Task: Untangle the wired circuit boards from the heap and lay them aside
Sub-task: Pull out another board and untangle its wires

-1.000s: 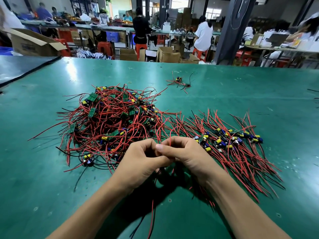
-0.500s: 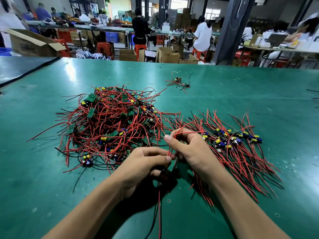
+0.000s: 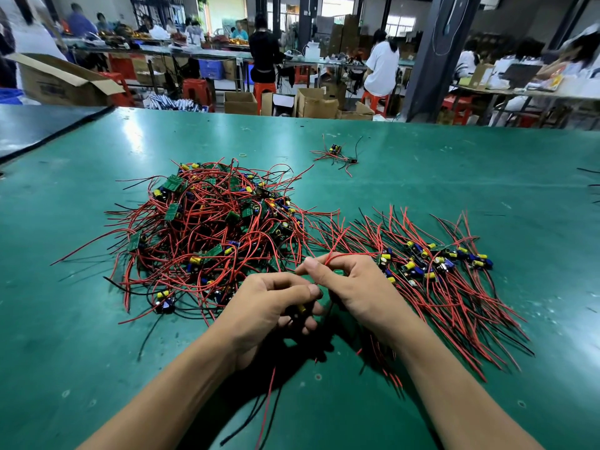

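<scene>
Two bare hands work at the near edge of a green surface (image 3: 487, 177), which carries three separate groups of wired boards. The biggest is one tangled heap (image 3: 207, 228) left of centre, with red and black wires looped over many small green boards, too many to count. To its right lies one fanned row (image 3: 448, 271) of boards laid aside, their wires spread roughly parallel. Well apart, farther back, sits one small bunch (image 3: 337, 154), and near it a single small yellow ring (image 3: 243, 154).

The left hand (image 3: 269, 306) has its fingers (image 3: 292, 289) curled round one board (image 3: 301, 308), of which only a yellow part shows under the fingertips. The board is held just above the surface, between heap and row. A few trailing wires (image 3: 269, 394), one red and the rest black, hang from that hand toward the viewer. The right hand (image 3: 354, 284), just beside the left, pinches one red wire (image 3: 332, 256) between thumb and forefinger, and the wire arches away toward the row.

A second ago the two hands met fingertip to fingertip, with the board hidden between them. Since then they have drawn slightly apart, the right hand has moved up and pulled the red wire with it, and the yellow part has come into sight. Heap, row and bunch lie as before.
</scene>
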The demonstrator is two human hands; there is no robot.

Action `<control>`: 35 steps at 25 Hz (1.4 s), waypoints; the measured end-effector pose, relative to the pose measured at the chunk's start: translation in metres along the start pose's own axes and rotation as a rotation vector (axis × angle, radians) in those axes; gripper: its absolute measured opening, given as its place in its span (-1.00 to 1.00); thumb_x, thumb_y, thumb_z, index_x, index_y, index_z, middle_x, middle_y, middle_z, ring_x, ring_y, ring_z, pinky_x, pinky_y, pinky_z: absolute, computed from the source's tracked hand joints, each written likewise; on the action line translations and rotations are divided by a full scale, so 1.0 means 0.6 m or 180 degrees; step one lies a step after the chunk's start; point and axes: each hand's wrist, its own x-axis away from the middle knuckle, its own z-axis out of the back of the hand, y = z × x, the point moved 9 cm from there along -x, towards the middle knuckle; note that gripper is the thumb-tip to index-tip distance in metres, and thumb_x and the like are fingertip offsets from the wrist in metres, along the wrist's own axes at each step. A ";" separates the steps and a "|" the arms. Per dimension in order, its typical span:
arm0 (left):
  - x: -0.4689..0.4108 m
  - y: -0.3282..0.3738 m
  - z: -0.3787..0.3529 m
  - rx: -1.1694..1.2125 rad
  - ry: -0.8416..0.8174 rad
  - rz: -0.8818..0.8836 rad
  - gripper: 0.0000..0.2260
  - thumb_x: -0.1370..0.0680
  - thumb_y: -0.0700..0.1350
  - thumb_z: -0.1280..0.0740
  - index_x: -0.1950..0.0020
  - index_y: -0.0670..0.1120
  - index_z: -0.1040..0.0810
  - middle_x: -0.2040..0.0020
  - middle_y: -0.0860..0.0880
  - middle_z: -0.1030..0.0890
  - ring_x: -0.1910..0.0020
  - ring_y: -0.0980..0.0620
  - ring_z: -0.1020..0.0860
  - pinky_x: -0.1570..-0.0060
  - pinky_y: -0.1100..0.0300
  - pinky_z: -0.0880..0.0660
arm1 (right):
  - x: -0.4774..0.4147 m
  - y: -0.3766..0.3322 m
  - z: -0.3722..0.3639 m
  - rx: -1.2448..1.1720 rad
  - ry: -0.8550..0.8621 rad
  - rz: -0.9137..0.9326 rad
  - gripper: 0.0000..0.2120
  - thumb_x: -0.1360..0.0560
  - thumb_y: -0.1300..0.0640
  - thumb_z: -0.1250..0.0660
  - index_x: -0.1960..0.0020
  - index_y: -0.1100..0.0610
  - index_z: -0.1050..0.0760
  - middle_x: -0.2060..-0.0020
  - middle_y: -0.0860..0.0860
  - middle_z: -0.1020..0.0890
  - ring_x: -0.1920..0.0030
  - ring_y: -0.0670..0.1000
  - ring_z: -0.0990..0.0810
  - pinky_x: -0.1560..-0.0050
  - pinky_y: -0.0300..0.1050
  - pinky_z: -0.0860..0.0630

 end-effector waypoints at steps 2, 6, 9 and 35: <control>0.001 0.001 -0.001 0.0020 -0.0053 0.0000 -0.89 -0.47 -0.25 -0.41 0.26 -0.15 -0.66 0.32 -0.20 -0.62 0.47 -0.04 -0.54 0.44 0.23 -0.51 | -0.002 -0.007 0.014 0.0335 0.0184 0.0144 -0.76 -0.56 -0.06 -0.39 0.10 0.07 -0.73 0.14 -0.13 -0.74 0.02 -0.23 -0.67 -0.01 -0.45 -0.42; 0.004 0.000 -0.007 -0.0092 -0.0141 -0.0034 -0.90 -0.48 -0.24 -0.42 0.25 -0.16 -0.65 0.31 -0.20 -0.62 0.46 -0.04 -0.54 0.44 0.24 -0.51 | -0.003 0.000 0.061 0.0433 0.0894 0.0164 -0.72 -0.57 -0.06 -0.38 0.19 0.07 -0.72 0.30 -0.15 -0.71 0.21 -0.25 -0.63 0.14 -0.44 -0.41; 0.003 -0.002 -0.005 -0.0089 -0.0119 -0.0051 -0.91 -0.48 -0.25 -0.41 0.23 -0.17 -0.65 0.33 -0.20 -0.61 0.46 -0.05 -0.54 0.42 0.23 -0.51 | -0.003 0.012 0.064 0.0230 0.0986 -0.0074 -0.57 -0.58 -0.18 -0.31 0.30 0.06 -0.68 0.54 -0.12 -0.42 0.49 -0.11 -0.37 0.42 -0.26 -0.27; 0.002 0.010 -0.015 -0.0365 -0.0004 -0.0354 -0.89 -0.56 -0.22 -0.35 0.10 -0.26 -0.54 0.42 -0.11 -0.53 0.50 -0.02 -0.52 0.47 0.29 -0.44 | 0.009 -0.012 0.088 0.0870 0.1682 0.0402 -0.61 -0.56 -0.10 -0.38 0.23 0.19 -0.69 0.36 0.07 -0.65 0.35 -0.05 -0.52 0.26 -0.18 -0.35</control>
